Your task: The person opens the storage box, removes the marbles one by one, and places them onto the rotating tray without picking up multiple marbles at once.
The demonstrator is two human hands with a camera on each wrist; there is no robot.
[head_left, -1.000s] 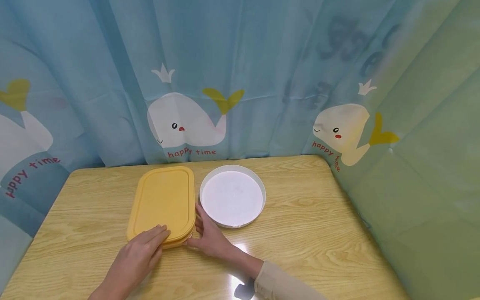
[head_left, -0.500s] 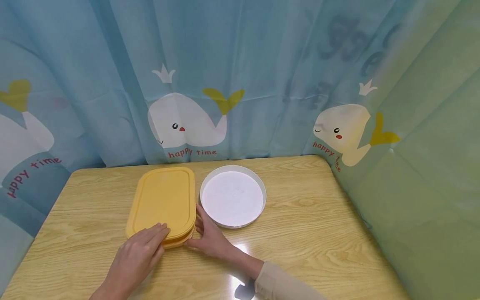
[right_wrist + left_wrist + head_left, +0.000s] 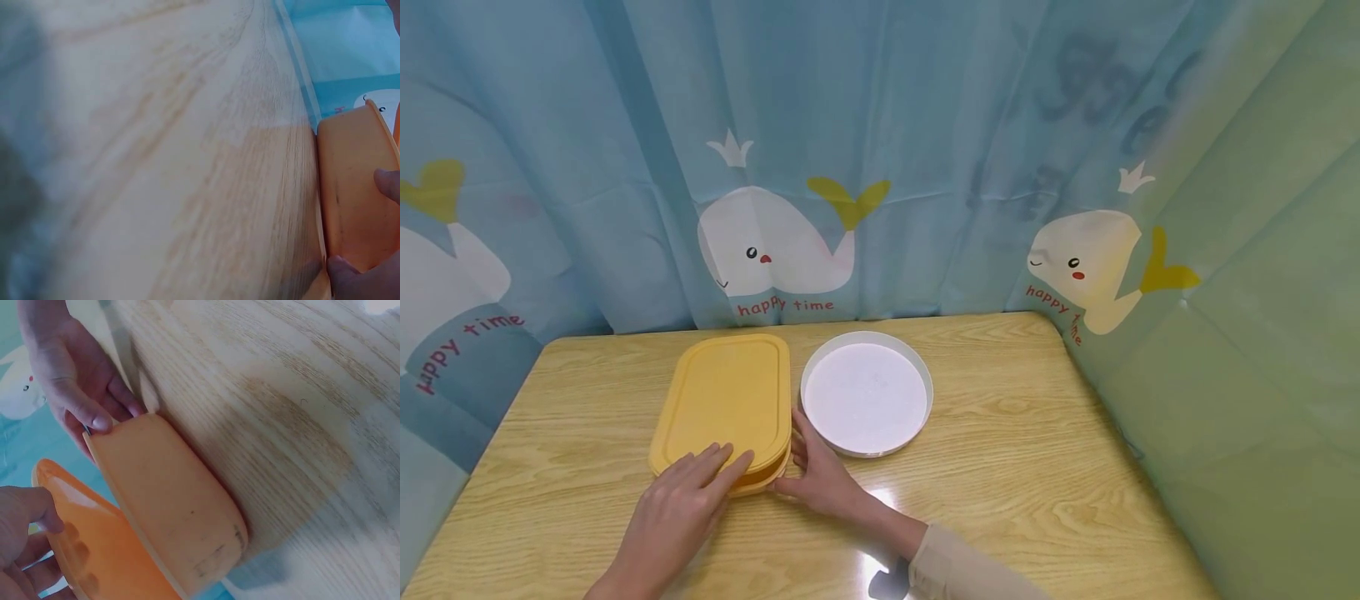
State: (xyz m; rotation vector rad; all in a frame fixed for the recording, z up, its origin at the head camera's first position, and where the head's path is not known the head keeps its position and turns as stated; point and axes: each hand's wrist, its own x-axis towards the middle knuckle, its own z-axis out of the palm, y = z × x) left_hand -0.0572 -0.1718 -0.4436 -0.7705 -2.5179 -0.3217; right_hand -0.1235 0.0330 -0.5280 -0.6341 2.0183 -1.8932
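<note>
A yellow rectangular lid (image 3: 726, 396) sits over a yellow plastic storage box (image 3: 762, 481), its near edge raised so that a gap shows. My left hand (image 3: 672, 507) grips that edge, fingers on top. In the left wrist view the lid (image 3: 112, 559) tilts away from the box (image 3: 165, 494), which rests on the table. My right hand (image 3: 826, 477) holds the box at its near right corner. Fingers and part of the box wall (image 3: 353, 187) show at the right of the right wrist view. What the box contains is hidden.
A round white tray (image 3: 867, 396) with a low rim lies just right of the box. The wooden table (image 3: 1022, 467) meets a blue curtain (image 3: 940, 250) with whale prints behind, and a greenish curtain side (image 3: 1247, 400) on the right.
The lid's near edge has risen, and the gap above the box has widened. My left hand has shifted slightly forward, its index finger spread right. My right hand stays in place.
</note>
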